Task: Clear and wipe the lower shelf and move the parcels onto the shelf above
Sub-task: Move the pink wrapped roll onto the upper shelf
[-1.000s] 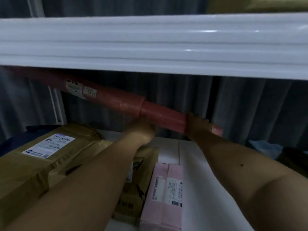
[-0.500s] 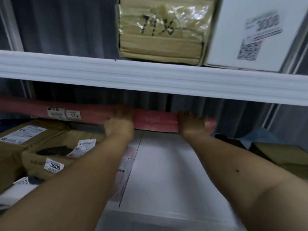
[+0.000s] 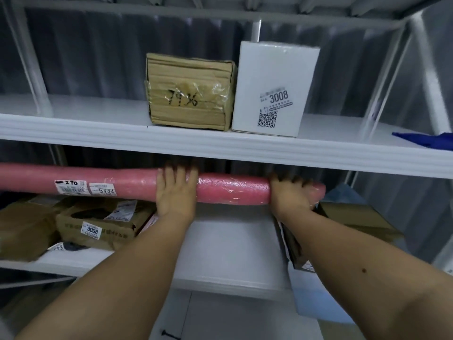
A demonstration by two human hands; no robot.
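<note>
My left hand (image 3: 176,190) and right hand (image 3: 289,195) both curl over the long pink parcel (image 3: 232,188), fingers wrapped round it from the near side. A second ago it slanted, its far-left end higher, close under the shelf edge; now it lies level across my grip, just below the front lip of the upper shelf (image 3: 220,148), which has dropped in my view so its top surface shows. The roll runs well out past my left hand (two white labels stick there), while only a short stub pokes beyond my right. Beneath my wrists is the bare white lower shelf (image 3: 228,246). Left of my left hand sit brown parcels (image 3: 98,224); beside my right forearm, another brown parcel (image 3: 355,217). Beyond and above my hands stand a taped cardboard box (image 3: 188,92) and a white box (image 3: 274,87), touching.
</note>
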